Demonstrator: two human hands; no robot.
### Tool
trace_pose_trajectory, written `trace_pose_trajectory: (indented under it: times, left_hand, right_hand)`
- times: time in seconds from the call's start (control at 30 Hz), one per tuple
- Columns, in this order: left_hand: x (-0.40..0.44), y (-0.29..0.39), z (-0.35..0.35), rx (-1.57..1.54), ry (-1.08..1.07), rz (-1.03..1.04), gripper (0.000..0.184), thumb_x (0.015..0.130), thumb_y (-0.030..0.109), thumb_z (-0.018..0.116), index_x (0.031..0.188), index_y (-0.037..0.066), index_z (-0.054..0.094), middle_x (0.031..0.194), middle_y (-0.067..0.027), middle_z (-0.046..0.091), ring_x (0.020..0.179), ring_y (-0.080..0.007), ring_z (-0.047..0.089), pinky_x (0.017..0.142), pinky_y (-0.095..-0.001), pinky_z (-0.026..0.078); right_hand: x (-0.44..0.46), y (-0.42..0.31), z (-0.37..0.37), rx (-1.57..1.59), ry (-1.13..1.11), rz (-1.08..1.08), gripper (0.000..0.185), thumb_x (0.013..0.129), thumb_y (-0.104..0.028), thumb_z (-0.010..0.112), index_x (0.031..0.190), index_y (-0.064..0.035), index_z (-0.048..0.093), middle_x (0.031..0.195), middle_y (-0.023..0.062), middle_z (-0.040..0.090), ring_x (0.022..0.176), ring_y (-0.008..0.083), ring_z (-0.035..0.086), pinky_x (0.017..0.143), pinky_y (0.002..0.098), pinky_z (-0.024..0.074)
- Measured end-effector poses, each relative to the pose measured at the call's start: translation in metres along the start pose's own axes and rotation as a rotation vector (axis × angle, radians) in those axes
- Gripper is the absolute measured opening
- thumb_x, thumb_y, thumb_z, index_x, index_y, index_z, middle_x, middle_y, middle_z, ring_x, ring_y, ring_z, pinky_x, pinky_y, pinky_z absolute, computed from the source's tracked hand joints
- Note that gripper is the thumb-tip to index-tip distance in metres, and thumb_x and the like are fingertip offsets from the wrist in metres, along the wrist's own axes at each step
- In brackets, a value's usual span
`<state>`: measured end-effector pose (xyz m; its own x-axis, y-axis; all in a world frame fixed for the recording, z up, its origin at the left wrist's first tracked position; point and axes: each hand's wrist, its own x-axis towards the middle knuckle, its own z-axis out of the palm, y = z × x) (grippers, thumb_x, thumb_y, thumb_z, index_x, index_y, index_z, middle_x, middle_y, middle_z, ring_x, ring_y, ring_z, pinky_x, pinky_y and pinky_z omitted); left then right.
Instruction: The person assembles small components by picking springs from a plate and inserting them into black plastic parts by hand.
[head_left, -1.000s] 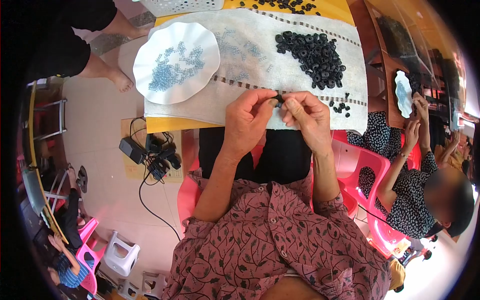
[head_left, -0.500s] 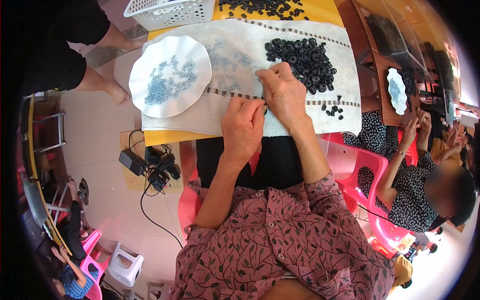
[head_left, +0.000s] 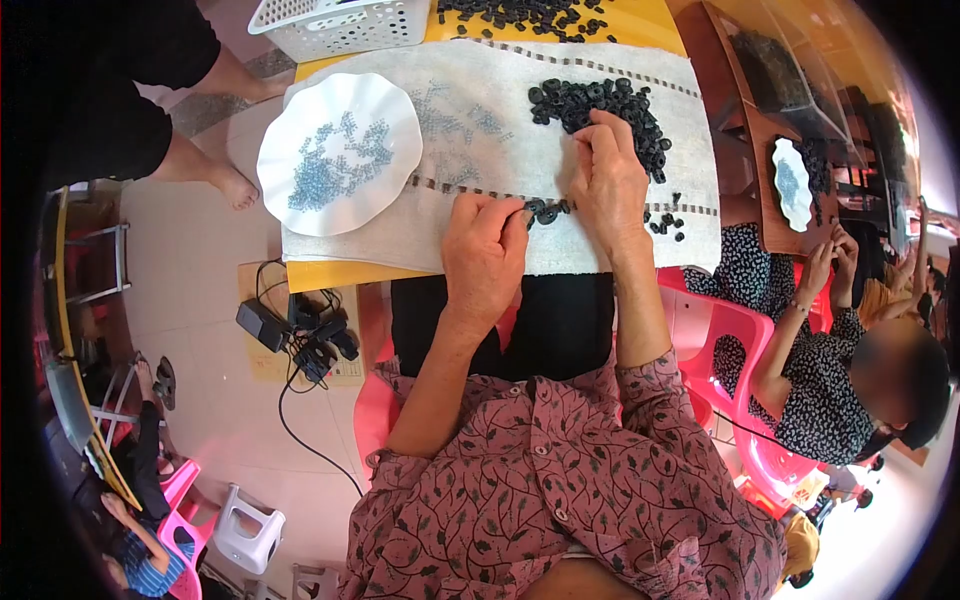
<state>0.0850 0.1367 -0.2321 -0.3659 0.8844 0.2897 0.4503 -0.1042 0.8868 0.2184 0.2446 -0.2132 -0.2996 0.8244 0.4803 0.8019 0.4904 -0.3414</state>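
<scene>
My left hand (head_left: 485, 248) is closed in a pinch over the near part of the white cloth (head_left: 500, 235), a small black part (head_left: 527, 214) showing at its fingertips. Just right of it, several black ring-shaped parts (head_left: 547, 210) lie between my hands. My right hand (head_left: 612, 190) is at the near edge of a heap of black parts (head_left: 630, 105), its fingers curled together; what they hold, if anything, is hidden. Left on the cloth stands a white wavy-rimmed plate (head_left: 275, 150) bearing small clear bluish pieces (head_left: 335, 170). More such pieces (head_left: 455, 125) lie scattered beside it.
A white perforated basket (head_left: 340, 35) and more black parts (head_left: 525, 15) are at the table's far side. A few loose black parts (head_left: 667, 224) lie right of my right hand. Cables and adapters (head_left: 310, 340) are on the floor. A co-worker (head_left: 800, 390) sits at the right.
My right hand has moved right, from beside the scattered clear pieces to the black heap. Black rings between my hands are now uncovered. My left hand stays nearly in place.
</scene>
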Motion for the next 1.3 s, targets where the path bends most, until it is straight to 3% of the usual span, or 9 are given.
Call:
trace_pose_trajectory:
  times: [0.13,0.17,0.33,0.37,0.4,0.87,0.97,1.03,1.3]
  left_hand:
    - [0.001,-0.001,-0.002,-0.011,0.012,-0.013,0.014,0.08,0.0,0.066,0.094,0.002,0.068,0.083,-0.0092,0.058,0.065,-0.0169,0.057,0.058,-0.0279,0.046]
    - [0.001,-0.001,-0.003,-0.018,0.019,-0.018,0.013,0.081,0.001,0.065,0.093,0.002,0.068,0.083,-0.0093,0.058,0.065,-0.0167,0.057,0.058,-0.0278,0.046]
    - [0.004,-0.003,0.0,-0.034,0.045,-0.01,0.011,0.081,0.001,0.065,0.092,0.002,0.068,0.083,-0.0099,0.059,0.064,-0.0169,0.058,0.057,-0.0279,0.046]
    - [0.005,-0.001,0.0,-0.045,0.04,-0.035,0.01,0.08,0.001,0.066,0.09,0.002,0.067,0.084,-0.0107,0.058,0.068,-0.0223,0.058,0.06,-0.0321,0.047]
    - [0.007,0.0,0.0,-0.056,0.036,-0.059,0.009,0.079,0.002,0.066,0.088,0.003,0.066,0.085,-0.0115,0.057,0.071,-0.0276,0.059,0.063,-0.0363,0.047]
    - [0.074,0.005,0.058,0.266,-0.13,0.124,0.014,0.078,0.011,0.069,0.092,0.008,0.067,0.088,-0.0124,0.057,0.078,-0.0321,0.061,0.068,-0.0408,0.05]
    - [0.082,0.004,0.067,0.287,-0.163,0.144,0.007,0.076,0.009,0.065,0.081,0.004,0.065,0.085,-0.0169,0.054,0.077,-0.0349,0.06,0.065,-0.0433,0.05]
    - [0.084,0.004,0.069,0.378,-0.204,0.129,0.018,0.075,0.012,0.072,0.092,0.009,0.068,0.088,-0.0135,0.056,0.08,-0.0318,0.061,0.069,-0.0404,0.051]
    - [0.076,-0.004,0.065,0.185,-0.184,0.202,0.011,0.071,0.006,0.069,0.081,0.002,0.064,0.082,-0.0161,0.056,0.079,-0.0331,0.06,0.064,-0.0435,0.049]
  right_hand:
    - [-0.001,0.005,-0.003,0.355,-0.015,0.113,0.006,0.082,-0.003,0.062,0.087,-0.0003,0.061,0.092,0.016,0.063,0.07,0.0306,0.063,0.063,0.036,0.0516]
    - [-0.004,0.006,-0.003,0.424,-0.023,0.245,0.004,0.084,-0.002,0.06,0.087,0.0007,0.063,0.077,0.0123,0.064,0.064,0.0222,0.062,0.06,0.0314,0.0499]
    - [-0.013,0.004,-0.011,0.647,-0.029,0.465,0.006,0.089,-0.003,0.058,0.089,0.0002,0.062,0.071,0.0061,0.062,0.059,0.0115,0.058,0.053,0.0262,0.0474]
    - [-0.015,0.004,-0.011,0.659,-0.026,0.474,0.006,0.09,-0.004,0.057,0.09,0.0001,0.062,0.07,0.0045,0.062,0.057,0.0092,0.057,0.051,0.0249,0.0464]
    - [-0.016,0.004,-0.011,0.66,-0.027,0.474,0.006,0.09,-0.004,0.057,0.09,0.0001,0.062,0.07,0.0045,0.062,0.057,0.0092,0.057,0.051,0.0249,0.0464]
    - [-0.027,0.008,-0.011,0.633,0.043,0.483,0.005,0.091,-0.004,0.057,0.091,0.0007,0.06,0.067,0.0047,0.061,0.053,0.0085,0.057,0.048,0.0235,0.0457]
    - [-0.032,0.009,-0.012,0.611,0.055,0.47,0.005,0.091,-0.003,0.057,0.091,0.0011,0.06,0.068,0.0046,0.061,0.054,0.0083,0.057,0.049,0.0235,0.0461]
    - [-0.035,0.01,-0.01,0.628,0.062,0.474,0.005,0.091,-0.003,0.057,0.091,0.001,0.06,0.069,0.0046,0.061,0.054,0.0081,0.057,0.049,0.0235,0.0462]
    - [-0.045,0.009,-0.009,0.633,0.033,0.492,0.004,0.091,-0.002,0.058,0.091,0.0009,0.06,0.071,0.004,0.06,0.055,0.007,0.056,0.05,0.0224,0.0466]
